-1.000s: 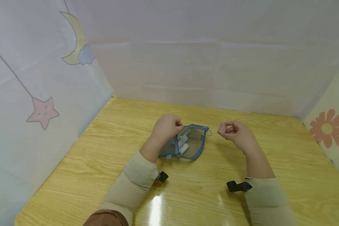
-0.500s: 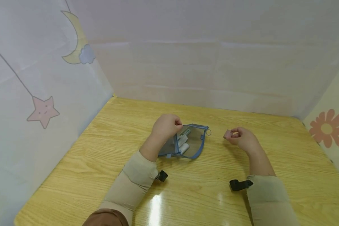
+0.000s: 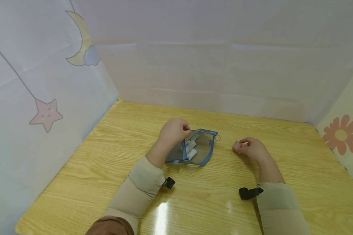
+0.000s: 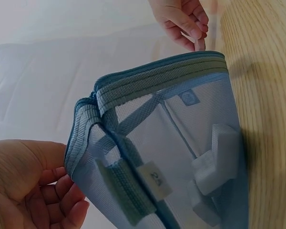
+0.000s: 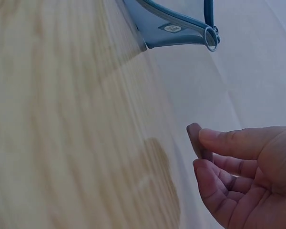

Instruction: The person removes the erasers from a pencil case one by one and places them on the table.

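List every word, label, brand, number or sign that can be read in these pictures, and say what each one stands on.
"2A", it seems: on the white tag of the pouch; slanted and blurred, so not certain.
Unreadable: the oval label on the pouch's side; any print there is too small.
No other readable text shows.

Mesh zipper pouch [image 3: 204, 148]: translucent blue-grey panels, solid blue trim [image 3: 207, 159]. Inside the pouch: white blocks [image 3: 191, 154]. Right of the pouch: mauve-pink block [image 3: 236, 145]. Beneath the pouch: table [image 3: 206, 195], yellow, wood-grain pattern. Left of the pouch I observe, in print: pink star [image 3: 47, 115], yellow crescent moon [image 3: 85, 37], pale-blue cloud [image 3: 91, 55]. Far right of the pouch: orange-red flower [image 3: 342, 134], yellowish centre. Near side of the pouch: beige sleeves [image 3: 277, 205].
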`<action>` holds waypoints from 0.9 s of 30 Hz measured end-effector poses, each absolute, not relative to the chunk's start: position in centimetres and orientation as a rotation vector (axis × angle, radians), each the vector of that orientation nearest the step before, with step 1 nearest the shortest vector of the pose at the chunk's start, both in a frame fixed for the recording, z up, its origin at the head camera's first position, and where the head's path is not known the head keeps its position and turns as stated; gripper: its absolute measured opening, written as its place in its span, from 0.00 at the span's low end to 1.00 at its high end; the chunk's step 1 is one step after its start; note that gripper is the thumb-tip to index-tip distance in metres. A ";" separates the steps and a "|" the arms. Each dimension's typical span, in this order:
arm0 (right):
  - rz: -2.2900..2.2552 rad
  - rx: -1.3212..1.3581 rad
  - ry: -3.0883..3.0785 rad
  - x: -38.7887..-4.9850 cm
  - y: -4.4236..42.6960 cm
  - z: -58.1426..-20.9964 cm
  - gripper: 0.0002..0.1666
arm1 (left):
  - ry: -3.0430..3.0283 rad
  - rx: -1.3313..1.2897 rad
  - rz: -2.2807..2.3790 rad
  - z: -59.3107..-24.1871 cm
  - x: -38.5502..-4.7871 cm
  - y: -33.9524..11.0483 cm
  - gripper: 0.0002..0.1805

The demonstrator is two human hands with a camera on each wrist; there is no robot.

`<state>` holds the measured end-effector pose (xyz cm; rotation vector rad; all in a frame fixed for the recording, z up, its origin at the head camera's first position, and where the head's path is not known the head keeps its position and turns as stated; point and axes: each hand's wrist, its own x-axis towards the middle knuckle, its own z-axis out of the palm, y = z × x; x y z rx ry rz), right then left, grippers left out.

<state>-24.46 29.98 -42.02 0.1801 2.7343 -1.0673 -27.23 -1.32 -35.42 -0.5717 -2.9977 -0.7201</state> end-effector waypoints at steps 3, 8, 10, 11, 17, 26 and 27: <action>-1.053 0.172 2.735 -24.5 30.0 -42.2 0.31 | -3.001 -0.557 -0.721 -35.4 -27.3 -1.3 0.07; -1.028 0.154 2.743 -24.4 29.8 -42.4 0.31 | -3.001 -0.567 -0.719 -35.4 -27.3 -1.3 0.08; -1.015 0.152 2.753 -24.5 29.9 -42.6 0.30 | -3.001 -0.572 -0.721 -35.4 -27.3 -1.3 0.08; -1.007 0.154 2.756 -24.5 29.9 -42.7 0.30 | -3.001 -0.574 -0.723 -35.4 -27.3 -1.3 0.08; -0.992 0.169 2.749 -24.6 29.8 -42.8 0.31 | -2.999 -0.575 -0.738 -35.4 -27.3 -1.4 0.08; -1.089 0.186 2.706 -24.3 30.0 -42.3 0.35 | -2.996 -0.587 -0.732 -35.3 -27.2 -1.2 0.08; -1.089 0.189 2.705 -24.3 30.0 -42.2 0.35 | -2.996 -0.586 -0.729 -35.3 -27.2 -1.2 0.08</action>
